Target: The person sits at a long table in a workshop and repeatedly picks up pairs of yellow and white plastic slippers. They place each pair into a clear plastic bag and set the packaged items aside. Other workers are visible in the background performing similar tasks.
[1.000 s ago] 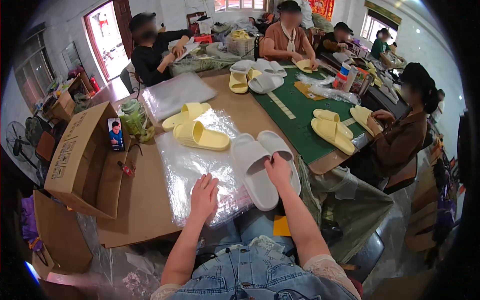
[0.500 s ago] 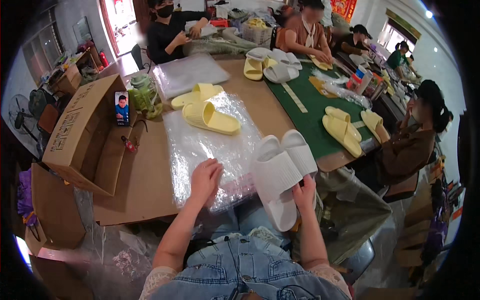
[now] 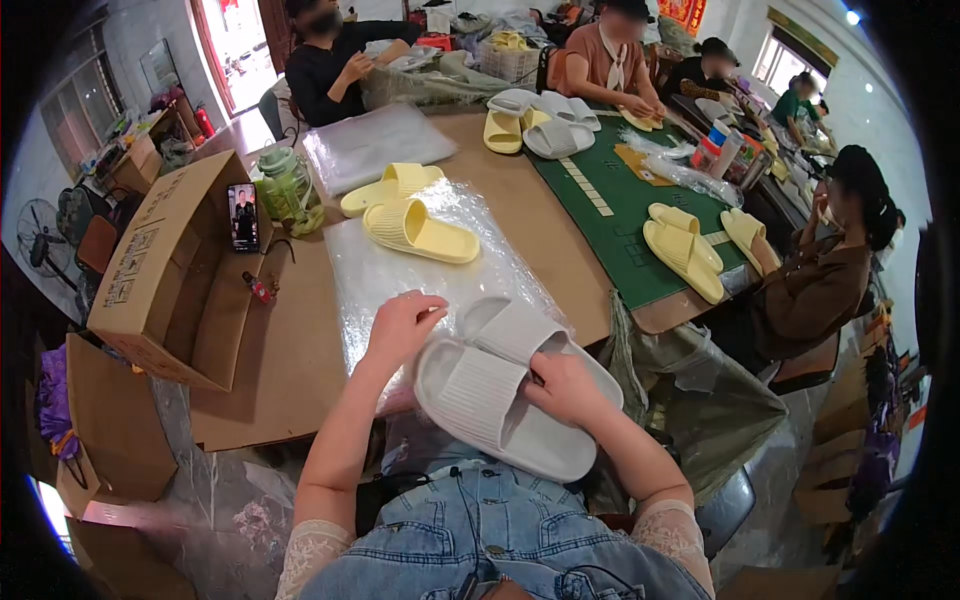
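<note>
In the lower middle of the frame, our right hand (image 3: 568,388) grips a pair of pale grey slippers (image 3: 478,398), its fingers tucked in at the edge of the ribbed straps. The pair lies tilted, toes toward the upper left, over the table's near edge and our denim-clad lap. Our left hand (image 3: 403,325) hangs just beside the toes with its fingers loosely bent; we cannot tell whether they pinch anything.

Beneath that hand we see a stack of clear plastic bags (image 3: 365,300) on the brown table (image 3: 275,370). A yellow slipper (image 3: 425,232) rests on the bags at the centre, with another yellow slipper (image 3: 393,188) just behind it.

At left we have an open cardboard box (image 3: 165,265), a phone (image 3: 243,217) upright at its edge and a green-tinted jar (image 3: 288,190) near the phone. Toward the upper right, a green mat (image 3: 610,250) bears more yellow slippers (image 3: 683,260), and a co-worker in brown (image 3: 815,285) sits beyond them.
</note>
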